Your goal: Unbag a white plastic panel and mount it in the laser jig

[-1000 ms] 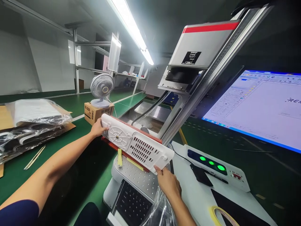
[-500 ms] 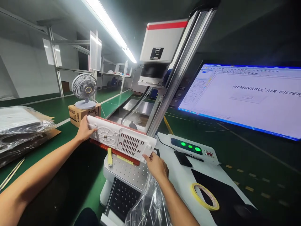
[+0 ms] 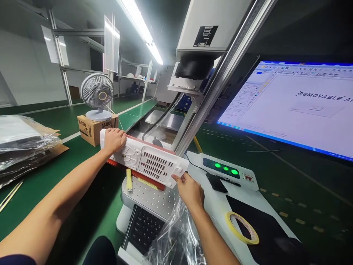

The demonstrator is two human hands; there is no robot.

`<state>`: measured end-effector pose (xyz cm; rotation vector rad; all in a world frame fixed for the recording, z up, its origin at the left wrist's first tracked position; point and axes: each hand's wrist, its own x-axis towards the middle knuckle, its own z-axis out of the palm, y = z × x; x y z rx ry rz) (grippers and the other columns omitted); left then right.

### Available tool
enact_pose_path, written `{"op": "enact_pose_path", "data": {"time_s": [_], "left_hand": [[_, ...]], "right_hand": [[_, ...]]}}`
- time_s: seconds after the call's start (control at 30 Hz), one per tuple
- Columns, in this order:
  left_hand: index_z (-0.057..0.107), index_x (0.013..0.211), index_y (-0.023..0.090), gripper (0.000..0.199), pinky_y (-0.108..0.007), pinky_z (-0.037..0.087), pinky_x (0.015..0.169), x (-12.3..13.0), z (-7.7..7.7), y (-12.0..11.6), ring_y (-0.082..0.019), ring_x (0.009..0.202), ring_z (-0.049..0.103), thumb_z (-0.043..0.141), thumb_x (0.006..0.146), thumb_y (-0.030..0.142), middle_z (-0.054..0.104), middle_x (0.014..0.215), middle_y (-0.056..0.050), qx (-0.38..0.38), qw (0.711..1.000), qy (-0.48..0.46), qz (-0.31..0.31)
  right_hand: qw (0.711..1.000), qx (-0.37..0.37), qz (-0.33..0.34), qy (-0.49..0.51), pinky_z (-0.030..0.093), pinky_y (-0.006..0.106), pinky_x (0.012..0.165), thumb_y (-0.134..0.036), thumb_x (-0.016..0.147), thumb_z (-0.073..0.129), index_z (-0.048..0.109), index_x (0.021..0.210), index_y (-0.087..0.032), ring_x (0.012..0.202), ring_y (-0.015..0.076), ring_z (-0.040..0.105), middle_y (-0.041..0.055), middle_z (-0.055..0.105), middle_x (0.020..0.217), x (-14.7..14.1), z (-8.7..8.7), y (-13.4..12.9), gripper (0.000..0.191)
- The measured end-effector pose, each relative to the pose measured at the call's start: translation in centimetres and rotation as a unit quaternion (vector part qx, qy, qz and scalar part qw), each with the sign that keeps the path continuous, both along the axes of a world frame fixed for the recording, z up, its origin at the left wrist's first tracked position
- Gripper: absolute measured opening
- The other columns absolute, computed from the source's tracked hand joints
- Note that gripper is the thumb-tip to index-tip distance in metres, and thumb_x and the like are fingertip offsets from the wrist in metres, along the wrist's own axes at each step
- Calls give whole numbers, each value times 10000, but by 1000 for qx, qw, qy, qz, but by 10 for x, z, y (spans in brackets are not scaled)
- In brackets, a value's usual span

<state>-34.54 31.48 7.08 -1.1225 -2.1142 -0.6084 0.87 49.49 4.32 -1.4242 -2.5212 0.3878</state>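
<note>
- Under the grey laser head (image 3: 205, 35) on its slanted metal column: long white plastic vented panel (image 3: 150, 162), gripped at both ends and resting on a red fixture block (image 3: 149, 180) atop the perforated metal work plate (image 3: 150, 197).
- Left hand (image 3: 113, 140): wrapped over the panel's far left end, fingers curled on top, closed on the plastic.
- Right hand (image 3: 189, 188): pinching the near right corner, thumb on top, fingers beneath, closed on the same panel.
- Panel slightly tilted, long edge roughly along the red block; whether fully seated cannot be told.
- To seat well, by judgement: keep both ends level, press the back edge flush to the block, and let the slotted grille lie flat below the lens before letting go.
- Yellow tape strips (image 3: 128, 179) on the plate look like alignment marks; worth matching the front edge to them.
- Likely risk: a skewed panel if one hand releases first.
- Nearby: clear plastic bag (image 3: 176, 239) by the right wrist, black keyboard (image 3: 145, 230) below, yellow tape roll (image 3: 242, 228), control box with green lights (image 3: 228, 171), lit computer monitor (image 3: 298, 106), small white desk fan (image 3: 97, 94) on a brown cardboard box (image 3: 95, 127).
</note>
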Motion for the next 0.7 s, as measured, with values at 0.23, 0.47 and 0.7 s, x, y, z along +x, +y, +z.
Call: {"op": "enact_pose_path", "data": {"time_s": [0.23, 0.47, 0.7], "left_hand": [[780, 1026, 196, 468, -553, 343, 1010, 0, 0, -1, -341, 1066, 651, 355, 1148, 348, 757, 1052, -170, -16, 1000, 22, 7], [772, 1052, 183, 479, -551, 354, 1015, 4, 2, -2, -342, 1065, 662, 332, 1154, 341, 767, 1073, -153, -44, 998, 32, 37], [781, 1034, 169, 505, -560, 366, 1089, 6, 12, -3, -331, 1044, 693, 316, 1142, 334, 767, 1048, -149, -81, 995, 18, 46]], "right_hand": [[1000, -9, 7, -20, 440, 363, 796, -510, 1154, 505, 750, 1341, -293, 1125, 316, 768, 87, 833, 1238, 1, -1, 1, 376], [1000, -15, -11, -23, 449, 348, 788, -543, 1151, 492, 747, 1332, -304, 1085, 324, 768, 88, 832, 1204, -1, -2, -2, 393], [1000, -20, -14, -15, 478, 364, 832, -545, 1158, 478, 719, 1353, -291, 1114, 328, 761, 95, 822, 1242, -3, -3, -4, 400]]}}
